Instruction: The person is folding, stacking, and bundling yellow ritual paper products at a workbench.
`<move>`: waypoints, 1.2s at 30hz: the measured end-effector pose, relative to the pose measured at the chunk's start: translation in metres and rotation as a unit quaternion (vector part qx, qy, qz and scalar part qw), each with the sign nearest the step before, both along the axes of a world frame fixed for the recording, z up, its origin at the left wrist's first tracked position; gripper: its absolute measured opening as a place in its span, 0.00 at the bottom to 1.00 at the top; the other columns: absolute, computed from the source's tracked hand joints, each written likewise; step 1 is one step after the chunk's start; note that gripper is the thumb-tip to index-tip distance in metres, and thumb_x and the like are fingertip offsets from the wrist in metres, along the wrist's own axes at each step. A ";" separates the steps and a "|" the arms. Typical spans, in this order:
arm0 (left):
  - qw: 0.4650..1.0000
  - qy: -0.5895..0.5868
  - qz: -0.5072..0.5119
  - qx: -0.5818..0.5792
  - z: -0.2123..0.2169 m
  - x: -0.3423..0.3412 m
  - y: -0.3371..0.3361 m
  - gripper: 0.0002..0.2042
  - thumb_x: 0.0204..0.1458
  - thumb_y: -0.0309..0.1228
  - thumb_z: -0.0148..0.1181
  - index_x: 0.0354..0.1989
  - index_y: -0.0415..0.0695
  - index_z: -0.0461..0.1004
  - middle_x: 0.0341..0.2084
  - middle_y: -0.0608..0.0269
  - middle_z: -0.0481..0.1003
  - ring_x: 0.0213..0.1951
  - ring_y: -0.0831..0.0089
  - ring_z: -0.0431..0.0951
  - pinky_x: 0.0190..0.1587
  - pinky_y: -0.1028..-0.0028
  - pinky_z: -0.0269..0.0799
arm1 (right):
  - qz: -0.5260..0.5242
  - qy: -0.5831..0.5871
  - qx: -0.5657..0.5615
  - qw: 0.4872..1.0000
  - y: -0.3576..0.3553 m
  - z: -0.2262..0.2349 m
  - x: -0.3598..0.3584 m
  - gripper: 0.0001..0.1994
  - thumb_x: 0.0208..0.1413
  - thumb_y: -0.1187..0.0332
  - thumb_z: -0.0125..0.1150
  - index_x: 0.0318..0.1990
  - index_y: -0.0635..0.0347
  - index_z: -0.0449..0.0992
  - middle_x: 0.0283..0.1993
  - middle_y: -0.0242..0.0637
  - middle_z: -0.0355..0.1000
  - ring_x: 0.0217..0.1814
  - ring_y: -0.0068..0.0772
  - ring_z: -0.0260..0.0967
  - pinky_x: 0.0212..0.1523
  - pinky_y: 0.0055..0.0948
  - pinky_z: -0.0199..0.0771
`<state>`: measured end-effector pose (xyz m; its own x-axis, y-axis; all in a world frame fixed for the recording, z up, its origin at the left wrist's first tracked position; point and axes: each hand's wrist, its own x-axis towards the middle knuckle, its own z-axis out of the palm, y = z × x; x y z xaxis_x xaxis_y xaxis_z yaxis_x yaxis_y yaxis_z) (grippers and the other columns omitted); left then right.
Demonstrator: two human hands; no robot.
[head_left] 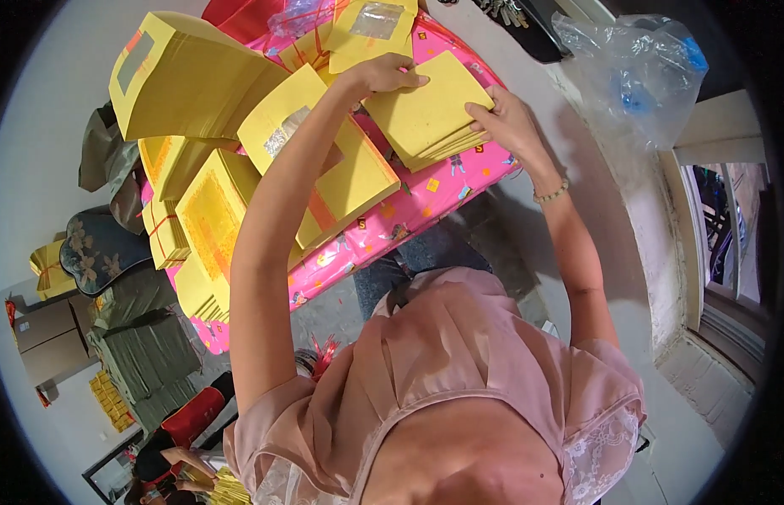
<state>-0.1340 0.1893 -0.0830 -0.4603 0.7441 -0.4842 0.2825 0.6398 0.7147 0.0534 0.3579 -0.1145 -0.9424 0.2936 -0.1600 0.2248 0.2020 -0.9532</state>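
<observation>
A small stack of yellow paper (430, 109) lies on the pink patterned table cover (384, 231), its lower layers fanned out along the near edge. My left hand (388, 74) grips its far left corner, the thumb lying on the top sheet. On the opposite side, my right hand (508, 122) holds the right edge with the thumb on top and the fingers around the side. A beaded bracelet (550, 192) circles my right wrist. Left of this stack, below my left forearm, is a thick yellow paper block (358, 172) with an orange stripe and a silver patch.
Tall yellow paper stacks (198, 80) crowd the table's left side, and another yellow bundle (368, 34) sits at the back. A clear plastic bag (636, 84) hangs at the right by the wall. A cushioned chair back (106, 251) and green sacks (148, 358) stand left; another person's arm (186, 461) shows lower left.
</observation>
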 end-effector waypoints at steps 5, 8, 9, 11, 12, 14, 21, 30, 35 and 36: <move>0.998 0.039 -0.041 -0.016 -0.036 -0.001 0.016 0.21 0.52 0.49 0.61 0.41 0.42 0.74 0.32 0.61 0.75 0.36 0.74 0.73 0.41 0.73 0.68 | -0.003 -0.006 -0.009 1.000 0.008 -0.028 0.001 0.14 0.49 0.64 0.61 0.35 0.66 0.69 0.27 0.36 0.72 0.26 0.26 0.73 0.26 0.26 0.74; 0.996 0.066 -0.039 -0.050 -0.050 -0.006 0.021 0.24 0.47 0.51 0.62 0.46 0.46 0.76 0.43 0.55 0.76 0.45 0.63 0.76 0.48 0.66 0.70 | 0.008 -0.023 0.092 0.995 0.009 -0.028 0.004 0.15 0.47 0.64 0.61 0.35 0.66 0.69 0.29 0.41 0.73 0.29 0.37 0.73 0.31 0.35 0.74; 0.994 0.081 -0.049 -0.052 -0.053 -0.007 0.022 0.25 0.47 0.51 0.62 0.47 0.46 0.75 0.44 0.54 0.76 0.46 0.62 0.75 0.48 0.65 0.69 | 0.019 -0.034 0.181 0.983 0.009 -0.023 0.004 0.16 0.46 0.63 0.62 0.36 0.67 0.69 0.31 0.45 0.73 0.31 0.44 0.73 0.33 0.40 0.74; 0.993 0.091 -0.058 -0.055 -0.057 -0.005 0.023 0.26 0.46 0.50 0.62 0.48 0.45 0.75 0.45 0.54 0.76 0.47 0.60 0.75 0.49 0.64 0.69 | 0.017 -0.038 0.300 0.953 0.000 -0.004 0.013 0.17 0.47 0.61 0.63 0.37 0.66 0.69 0.36 0.46 0.72 0.37 0.47 0.72 0.37 0.43 0.72; 0.991 0.111 -0.064 -0.047 -0.056 -0.002 0.027 0.25 0.47 0.49 0.63 0.48 0.44 0.75 0.42 0.56 0.76 0.45 0.64 0.75 0.48 0.66 0.69 | 0.009 -0.038 0.417 0.908 -0.004 0.005 0.016 0.18 0.48 0.59 0.63 0.39 0.64 0.69 0.41 0.48 0.71 0.43 0.50 0.70 0.40 0.45 0.71; 0.988 0.129 -0.068 -0.041 -0.056 0.002 0.029 0.24 0.49 0.48 0.63 0.47 0.43 0.75 0.39 0.58 0.77 0.42 0.67 0.75 0.47 0.68 0.69 | -0.006 0.032 0.466 0.884 -0.006 0.012 0.015 0.19 0.50 0.56 0.62 0.41 0.62 0.70 0.44 0.47 0.69 0.47 0.48 0.68 0.43 0.45 0.69; 0.979 0.176 -0.066 -0.075 -0.049 0.010 0.032 0.24 0.46 0.48 0.64 0.44 0.42 0.74 0.39 0.53 0.77 0.42 0.62 0.76 0.46 0.66 0.70 | 0.104 0.117 0.513 0.844 -0.030 -0.013 0.013 0.20 0.56 0.56 0.57 0.52 0.57 0.71 0.51 0.40 0.67 0.55 0.43 0.63 0.51 0.42 0.63; 0.930 0.365 -0.039 -0.034 0.020 0.046 -0.010 0.23 0.50 0.44 0.62 0.49 0.41 0.70 0.42 0.50 0.76 0.42 0.56 0.77 0.45 0.60 0.72 | 0.121 0.118 0.526 0.833 -0.024 -0.011 0.009 0.21 0.57 0.52 0.56 0.50 0.57 0.73 0.51 0.40 0.69 0.55 0.41 0.63 0.55 0.42 0.58; 0.968 0.200 0.120 0.095 0.087 0.100 -0.105 0.15 0.53 0.37 0.60 0.44 0.42 0.74 0.34 0.52 0.77 0.36 0.60 0.79 0.40 0.65 0.73 | 0.090 0.240 0.533 0.806 -0.036 0.029 0.002 0.18 0.55 0.57 0.60 0.48 0.57 0.75 0.52 0.40 0.69 0.57 0.43 0.63 0.58 0.42 0.57; 0.962 0.201 0.131 0.131 0.088 0.107 -0.121 0.15 0.52 0.37 0.61 0.43 0.41 0.74 0.32 0.49 0.77 0.40 0.59 0.78 0.42 0.64 0.72 | 0.124 0.278 0.484 0.820 -0.041 0.040 0.001 0.18 0.54 0.58 0.61 0.48 0.57 0.75 0.52 0.39 0.70 0.58 0.42 0.63 0.58 0.41 0.58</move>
